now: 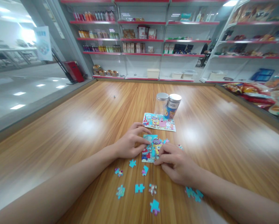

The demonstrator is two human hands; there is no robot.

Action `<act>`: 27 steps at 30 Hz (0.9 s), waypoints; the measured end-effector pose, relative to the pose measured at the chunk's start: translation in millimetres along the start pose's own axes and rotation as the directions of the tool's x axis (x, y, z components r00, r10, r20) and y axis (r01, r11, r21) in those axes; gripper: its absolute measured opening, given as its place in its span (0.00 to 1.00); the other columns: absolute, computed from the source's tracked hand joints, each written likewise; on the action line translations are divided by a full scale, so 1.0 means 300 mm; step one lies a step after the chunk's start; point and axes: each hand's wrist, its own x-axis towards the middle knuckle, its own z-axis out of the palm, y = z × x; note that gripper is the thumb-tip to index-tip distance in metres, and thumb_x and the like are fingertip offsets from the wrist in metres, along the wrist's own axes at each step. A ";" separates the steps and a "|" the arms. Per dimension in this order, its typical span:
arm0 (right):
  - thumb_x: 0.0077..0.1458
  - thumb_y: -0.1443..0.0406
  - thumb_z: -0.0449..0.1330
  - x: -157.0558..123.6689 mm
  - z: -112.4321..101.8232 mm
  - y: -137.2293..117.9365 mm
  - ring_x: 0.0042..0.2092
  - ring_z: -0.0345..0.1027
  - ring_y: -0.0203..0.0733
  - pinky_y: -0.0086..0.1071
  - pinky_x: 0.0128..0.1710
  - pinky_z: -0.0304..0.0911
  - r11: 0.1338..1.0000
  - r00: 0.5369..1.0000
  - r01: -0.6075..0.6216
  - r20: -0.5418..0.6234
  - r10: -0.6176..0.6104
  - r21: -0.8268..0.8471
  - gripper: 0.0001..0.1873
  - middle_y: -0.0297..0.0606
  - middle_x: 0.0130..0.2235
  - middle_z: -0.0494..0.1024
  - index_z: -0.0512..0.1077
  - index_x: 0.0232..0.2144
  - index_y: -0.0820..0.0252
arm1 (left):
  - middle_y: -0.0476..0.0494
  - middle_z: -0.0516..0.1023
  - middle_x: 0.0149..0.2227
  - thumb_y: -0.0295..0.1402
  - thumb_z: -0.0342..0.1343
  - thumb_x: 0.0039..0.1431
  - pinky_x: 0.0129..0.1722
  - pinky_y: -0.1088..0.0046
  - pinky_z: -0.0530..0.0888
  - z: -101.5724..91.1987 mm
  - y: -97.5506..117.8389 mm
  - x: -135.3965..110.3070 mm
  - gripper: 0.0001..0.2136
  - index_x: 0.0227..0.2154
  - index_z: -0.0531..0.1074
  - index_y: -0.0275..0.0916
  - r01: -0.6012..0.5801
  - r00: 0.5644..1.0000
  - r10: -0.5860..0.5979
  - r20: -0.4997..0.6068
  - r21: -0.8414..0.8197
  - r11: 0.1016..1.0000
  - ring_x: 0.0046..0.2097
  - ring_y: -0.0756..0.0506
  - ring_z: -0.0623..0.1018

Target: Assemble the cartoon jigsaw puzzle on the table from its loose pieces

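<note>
A partly joined cartoon jigsaw [151, 149] lies on the wooden table [88, 130] between my hands. My left hand [130, 141] rests at its left edge, fingers curled with the fingertips pressing on the upper pieces. My right hand [174, 161] lies at its right edge, fingers bent and pressing on the lower right pieces. Several loose pieces lie nearer to me, among them a blue one [139, 188], another [154, 206] and a joined pair [194, 193]. The printed reference picture [159, 122] lies flat just beyond the jigsaw.
Two clear tubs with silver lids [162, 104] [173, 105] stand behind the picture. Snack bags [258, 95] are piled along the table's right edge. Red-edged store shelves [141, 40] with goods fill the back. A red box [73, 71] stands on the floor at left.
</note>
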 end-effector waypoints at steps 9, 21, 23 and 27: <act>0.58 0.75 0.57 -0.001 -0.011 -0.010 0.41 0.64 0.45 0.39 0.41 0.63 0.996 0.998 -0.039 -0.048 0.035 -0.076 0.14 0.41 0.38 0.72 0.76 0.42 0.57 | 0.39 0.70 0.58 0.35 0.59 0.60 0.65 0.48 0.61 -0.010 0.015 0.002 0.17 0.52 0.77 0.44 -0.004 0.992 -0.005 0.127 0.065 0.998 0.63 0.35 0.63; 0.62 0.68 0.57 0.007 -0.019 -0.033 0.48 0.64 0.51 0.47 0.48 0.64 0.956 0.986 -0.154 0.022 0.164 -0.249 0.11 0.45 0.46 0.69 0.75 0.45 0.55 | 0.45 0.61 0.69 0.46 0.57 0.64 0.68 0.47 0.56 -0.015 0.019 0.007 0.27 0.65 0.63 0.51 -0.012 0.958 -0.016 0.286 0.093 0.996 0.70 0.34 0.57; 0.62 0.68 0.57 0.007 -0.020 -0.033 0.48 0.64 0.51 0.47 0.48 0.64 0.955 0.986 -0.156 0.025 0.167 -0.251 0.10 0.45 0.46 0.69 0.75 0.45 0.55 | 0.45 0.60 0.69 0.47 0.57 0.64 0.68 0.47 0.55 -0.016 0.019 0.009 0.29 0.66 0.61 0.51 -0.012 0.952 -0.015 0.306 0.088 0.996 0.70 0.35 0.58; 0.62 0.68 0.57 0.010 -0.020 -0.035 0.48 0.64 0.51 0.47 0.48 0.63 0.953 0.985 -0.163 0.017 0.173 -0.256 0.09 0.45 0.45 0.70 0.75 0.44 0.55 | 0.43 0.59 0.70 0.50 0.58 0.62 0.69 0.47 0.53 -0.015 0.016 0.010 0.32 0.67 0.59 0.50 -0.020 0.945 -0.007 0.327 0.079 0.997 0.70 0.34 0.59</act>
